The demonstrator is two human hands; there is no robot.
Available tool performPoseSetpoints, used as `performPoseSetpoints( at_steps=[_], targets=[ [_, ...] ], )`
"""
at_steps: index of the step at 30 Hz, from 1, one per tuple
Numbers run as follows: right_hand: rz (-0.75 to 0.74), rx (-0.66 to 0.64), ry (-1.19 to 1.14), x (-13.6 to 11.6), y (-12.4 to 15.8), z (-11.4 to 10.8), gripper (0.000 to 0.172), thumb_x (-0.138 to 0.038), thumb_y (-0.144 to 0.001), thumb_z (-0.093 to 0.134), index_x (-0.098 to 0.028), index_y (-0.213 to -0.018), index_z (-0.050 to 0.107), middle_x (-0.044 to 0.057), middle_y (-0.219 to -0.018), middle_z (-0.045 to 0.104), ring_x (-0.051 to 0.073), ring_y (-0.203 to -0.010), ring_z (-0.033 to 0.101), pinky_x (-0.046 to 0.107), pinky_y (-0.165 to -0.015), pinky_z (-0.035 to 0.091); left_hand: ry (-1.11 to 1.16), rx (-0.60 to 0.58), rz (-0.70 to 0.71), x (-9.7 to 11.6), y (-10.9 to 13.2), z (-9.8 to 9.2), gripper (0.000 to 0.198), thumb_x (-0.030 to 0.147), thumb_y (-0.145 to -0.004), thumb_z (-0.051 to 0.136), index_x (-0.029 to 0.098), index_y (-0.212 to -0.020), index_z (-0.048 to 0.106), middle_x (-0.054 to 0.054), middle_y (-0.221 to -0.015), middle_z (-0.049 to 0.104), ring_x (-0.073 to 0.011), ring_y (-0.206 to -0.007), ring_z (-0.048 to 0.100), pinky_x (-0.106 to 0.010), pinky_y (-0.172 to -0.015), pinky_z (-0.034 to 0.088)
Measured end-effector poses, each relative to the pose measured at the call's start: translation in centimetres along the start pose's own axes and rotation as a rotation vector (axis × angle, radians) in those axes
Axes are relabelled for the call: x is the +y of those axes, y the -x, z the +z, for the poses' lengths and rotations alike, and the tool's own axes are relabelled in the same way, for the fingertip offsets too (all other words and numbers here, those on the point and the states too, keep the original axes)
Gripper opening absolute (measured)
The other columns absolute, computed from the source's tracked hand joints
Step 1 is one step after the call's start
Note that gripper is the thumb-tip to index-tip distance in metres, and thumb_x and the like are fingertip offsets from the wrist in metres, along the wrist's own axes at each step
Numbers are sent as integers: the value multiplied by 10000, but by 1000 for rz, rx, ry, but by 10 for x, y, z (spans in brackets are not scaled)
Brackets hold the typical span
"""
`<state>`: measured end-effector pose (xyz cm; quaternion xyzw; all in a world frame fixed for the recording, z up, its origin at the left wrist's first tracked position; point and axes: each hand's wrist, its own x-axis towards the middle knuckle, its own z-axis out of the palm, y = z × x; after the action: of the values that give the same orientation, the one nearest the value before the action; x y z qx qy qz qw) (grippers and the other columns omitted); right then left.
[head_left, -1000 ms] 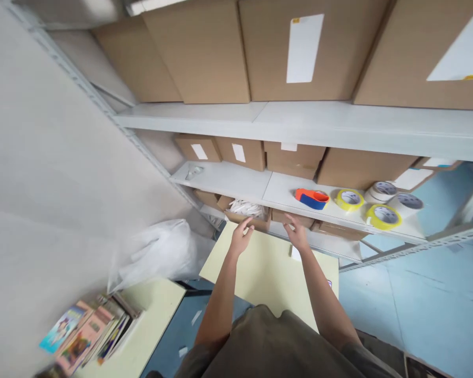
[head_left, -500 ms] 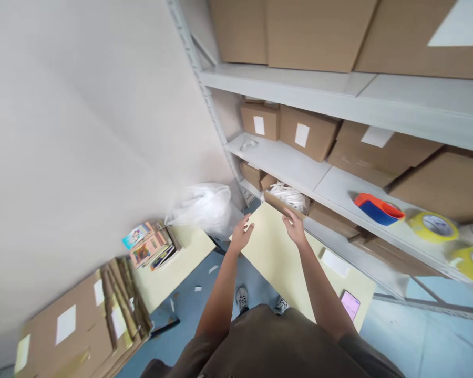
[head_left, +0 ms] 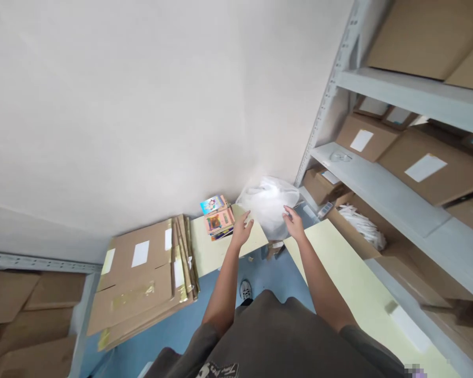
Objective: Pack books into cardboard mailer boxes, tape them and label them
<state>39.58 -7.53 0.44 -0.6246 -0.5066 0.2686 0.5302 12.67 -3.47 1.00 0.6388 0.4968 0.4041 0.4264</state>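
Swinging from the steel shelving [head_left: 382,197] toward the wall [head_left: 142,105], holding left hand [head_left: 241,230] and right hand [head_left: 294,224] empty, fingers [head_left: 247,220] loosely spread, just beside a white plastic bag [head_left: 267,205] propped in the corner.

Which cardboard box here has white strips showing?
The open cardboard box right of your right hand; the white-labelled boxes higher up look closed.

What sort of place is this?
Probably a stockroom or packing area: metal shelving holds labelled cardboard boxes, and flattened cardboard sheets are stacked by the wall.
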Motion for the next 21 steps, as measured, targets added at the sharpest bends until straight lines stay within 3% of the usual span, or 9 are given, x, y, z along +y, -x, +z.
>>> performPoseSetpoints(
  at_steps=[5,10,15,21],
  targets=[
    [-2,-154,9,-19,-24,119,536,-515,-968,598,-240,-1416,701,145,-1546,634,316,-1425,607,501,-1096,581,-5,119,-100,-52,-15,-92,522,464,-989,668,216,-1448,679,-160,-1500,656,-295,-1366,636,-463,-1090,563],
    [-7,-284,35,-31,-34,209,540,-452,-963,596,-238,-1451,679,146,-1568,617,314,-1461,577,503,-1112,569,-14,249,-201,-95,-14,-153,502,469,-983,652,218,-1416,700,-136,-1412,713,-270,-1262,684,-418,-1012,593],
    [-44,-420,139,-31,-40,263,531,-348,-953,567,-250,-1462,682,107,-1523,655,287,-1440,599,488,-1170,536,-103,335,-375,-125,-22,-171,520,502,-957,657,163,-1344,727,-169,-1288,753,-255,-1046,728,-387,-927,586],
    [-84,-524,335,-11,-30,290,513,-228,-916,552,-229,-1406,705,102,-1481,684,279,-1446,593,500,-1245,463,-299,286,-601,-137,-29,-169,592,455,-917,736,133,-1411,681,-201,-1303,734,-291,-1160,719,-346,-943,532]
  ],
)
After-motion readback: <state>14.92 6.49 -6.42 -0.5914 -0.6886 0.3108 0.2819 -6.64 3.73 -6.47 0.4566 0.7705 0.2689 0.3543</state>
